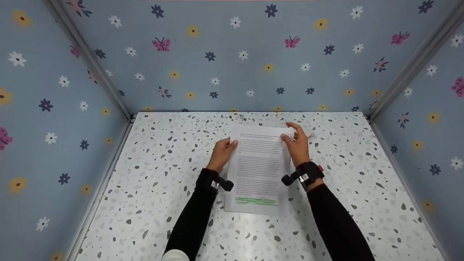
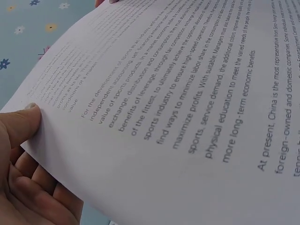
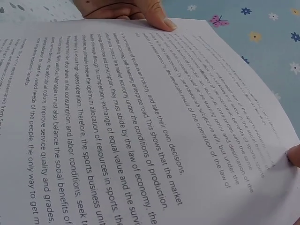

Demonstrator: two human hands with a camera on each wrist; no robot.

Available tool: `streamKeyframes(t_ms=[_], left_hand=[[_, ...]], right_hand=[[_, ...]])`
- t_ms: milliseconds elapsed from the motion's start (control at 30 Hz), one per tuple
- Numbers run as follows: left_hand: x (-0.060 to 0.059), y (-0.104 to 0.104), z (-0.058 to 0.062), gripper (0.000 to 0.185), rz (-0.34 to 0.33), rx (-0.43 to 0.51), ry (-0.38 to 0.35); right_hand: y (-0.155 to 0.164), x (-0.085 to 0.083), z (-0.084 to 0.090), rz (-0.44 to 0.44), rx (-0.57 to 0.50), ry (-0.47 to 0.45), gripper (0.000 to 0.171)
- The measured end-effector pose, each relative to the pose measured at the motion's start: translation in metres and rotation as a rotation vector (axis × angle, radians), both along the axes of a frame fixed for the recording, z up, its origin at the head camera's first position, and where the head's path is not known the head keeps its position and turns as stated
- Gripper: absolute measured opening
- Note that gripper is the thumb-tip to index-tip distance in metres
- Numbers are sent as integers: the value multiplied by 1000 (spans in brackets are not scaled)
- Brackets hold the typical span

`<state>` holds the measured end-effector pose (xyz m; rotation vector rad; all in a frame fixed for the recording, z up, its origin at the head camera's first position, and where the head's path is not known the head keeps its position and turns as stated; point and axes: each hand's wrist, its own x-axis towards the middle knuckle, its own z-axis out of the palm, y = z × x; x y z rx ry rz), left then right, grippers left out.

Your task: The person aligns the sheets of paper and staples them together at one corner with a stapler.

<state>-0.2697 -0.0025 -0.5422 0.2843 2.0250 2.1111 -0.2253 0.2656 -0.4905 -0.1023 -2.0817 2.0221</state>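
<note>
A printed sheet of white paper (image 1: 258, 170) is held between both hands, with green highlighted lines near its lower end. My left hand (image 1: 221, 154) pinches the left edge near the top, the thumb (image 2: 29, 123) lying on the printed face and the other fingers curled behind. At the upper right corner my right hand (image 1: 298, 146) grips the sheet, its thumb on the face and its fingers partly hidden behind the paper. In the wrist views the paper bows. The right wrist view shows the left hand (image 3: 124, 8) at the far edge and a right fingertip (image 3: 294, 156).
Below the sheet is a white speckled tabletop (image 1: 156, 181). Blue walls (image 1: 224, 47) with flowers and butterflies stand at the back and both sides. A small pale thing (image 1: 309, 133) shows beside the right hand. Each wrist wears a black strap with a camera arm.
</note>
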Motion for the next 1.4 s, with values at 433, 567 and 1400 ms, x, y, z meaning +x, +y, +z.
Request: streamKeyframes(t_ms=[433,567,1400], left_hand=[[-4,4,2,27,115,35,29],[-5,7,1,27,106,27,24],[1,-2,-14,26,110,-77,-15]], right_hand=[[22,3,-40,148,-234,-134,37],[17,7,-47,166,-240,-172,37],[8,11,-65,54,33,-271,29]])
